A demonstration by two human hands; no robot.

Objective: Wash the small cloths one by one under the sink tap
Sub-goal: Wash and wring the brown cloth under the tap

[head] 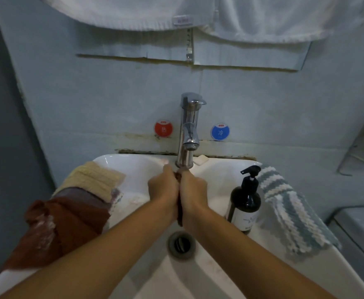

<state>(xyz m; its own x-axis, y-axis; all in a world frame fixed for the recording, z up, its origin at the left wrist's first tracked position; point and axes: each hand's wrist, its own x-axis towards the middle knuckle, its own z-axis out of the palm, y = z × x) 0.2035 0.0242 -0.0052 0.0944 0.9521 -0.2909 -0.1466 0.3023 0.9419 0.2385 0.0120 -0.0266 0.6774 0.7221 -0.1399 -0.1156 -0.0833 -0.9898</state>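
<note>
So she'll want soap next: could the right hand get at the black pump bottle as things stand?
Probably yes. The pump bottle stands on the sink rim just beside the right hand with nothing between them, but that hand grips the dark red cloth together with the left hand and must let go first.

Head view, close, down over sink (133,165)

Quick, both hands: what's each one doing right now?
Left hand: closed, gripping the dark red cloth under the tap.
Right hand: closed, gripping the same cloth.
</note>
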